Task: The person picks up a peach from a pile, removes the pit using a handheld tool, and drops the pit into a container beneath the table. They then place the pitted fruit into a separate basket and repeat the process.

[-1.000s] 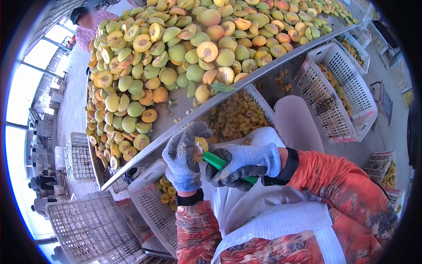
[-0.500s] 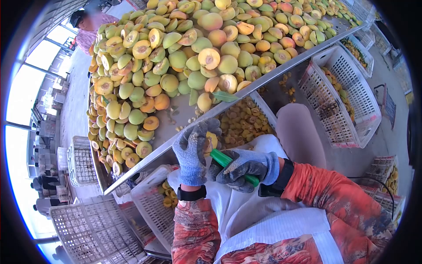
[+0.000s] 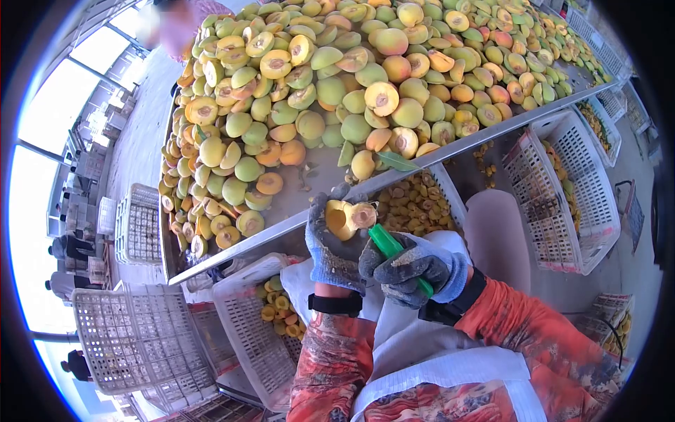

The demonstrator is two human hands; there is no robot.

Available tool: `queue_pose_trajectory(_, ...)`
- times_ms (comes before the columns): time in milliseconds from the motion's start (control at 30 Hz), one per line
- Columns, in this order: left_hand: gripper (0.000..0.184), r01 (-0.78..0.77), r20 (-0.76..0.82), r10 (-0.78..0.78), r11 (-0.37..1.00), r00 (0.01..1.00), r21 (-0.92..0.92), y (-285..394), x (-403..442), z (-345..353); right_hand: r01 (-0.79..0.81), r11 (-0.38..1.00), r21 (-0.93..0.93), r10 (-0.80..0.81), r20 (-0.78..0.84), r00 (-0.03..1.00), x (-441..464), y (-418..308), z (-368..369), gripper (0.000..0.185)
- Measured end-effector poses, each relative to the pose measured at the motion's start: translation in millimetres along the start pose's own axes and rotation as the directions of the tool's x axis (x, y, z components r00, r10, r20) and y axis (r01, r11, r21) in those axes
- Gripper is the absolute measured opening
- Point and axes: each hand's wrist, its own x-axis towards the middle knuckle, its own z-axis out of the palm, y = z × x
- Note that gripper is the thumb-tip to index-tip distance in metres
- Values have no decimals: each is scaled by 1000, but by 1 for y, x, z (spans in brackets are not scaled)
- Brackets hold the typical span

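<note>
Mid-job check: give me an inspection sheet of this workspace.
Surface: metal table, heaped with whole and halved fruit.
Job's things: opened fruit; brown pit by the tip of a green-handled tool.
Clutter: green leaf near the table's front edge.
Grips: left hand, gloved, holds opened fruit; right hand, gloved, holds the tool.
Cables: possible thin cord, far right.
Surroundings: perforated crates, several holding fruit; person beyond the table.

green handle point(image 3: 385, 240) partly hidden by right hand point(image 3: 420, 270), fruit pile point(image 3: 330, 90) cropped at top

Just upper left of centre, a nearly bare patch of worktop point(image 3: 297, 197) leaves room between heaped fruit point(image 3: 330, 91) and the metal rim point(image 3: 239, 249).
</note>
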Motion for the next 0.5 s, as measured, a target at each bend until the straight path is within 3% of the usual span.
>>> queue_pose_trajectory(67, 35, -96, -221, 79, 993, 972, -65, 9, -7, 0, 25, 993, -113, -28, -18, 999, -5, -12, 9, 30)
queue_pose_trajectory(133, 38, -96, -211, 98, 995, 973, 17, 44, -30, -11, 51, 955, -292, -87, -109, 990, -13, -25, 3, 30)
queue_pose_trajectory(200, 39, -171, -278, 288, 910, 916, 378, 73, -51, -61, -130, 673, -728, -232, -375, 898, 4, -22, -31, 32)
queue_pose_trajectory(233, 34, -283, -143, 514, 660, 846, 696, 83, -59, -99, -117, 676, -728, -243, -370, 897, 2, -11, -53, 32)
queue_pose_trajectory(267, 35, -127, -257, 498, 613, 828, 780, 98, -62, -129, -325, 169, -930, -482, -366, 796, -1, 4, -75, 38)
queue_pose_trajectory(300, 38, -119, -85, 590, 298, 803, 947, 108, -66, -137, -549, -351, -759, -664, -212, 717, 1, 9, -87, 43)
queue_pose_trajectory(333, 40, -123, -221, 585, 490, 780, 863, 118, -62, -149, -543, -354, -761, -656, -212, 725, 4, 8, -83, 43)
queue_pose_trajectory(400, 36, -110, -279, 589, 539, 758, 835, 129, -41, -125, -504, -148, -851, -634, -310, 709, 6, 8, -66, 30)
queue_pose_trajectory(467, 30, 48, -44, 608, 9, 792, 999, 134, 0, -106, -506, -180, -844, -640, -290, 712, 8, 8, -58, 29)
queue_pose_trajectory(500, 26, 57, 178, 620, -339, 764, 939, 131, 24, -100, -447, -155, -881, -668, -240, 704, 6, 5, -51, 30)
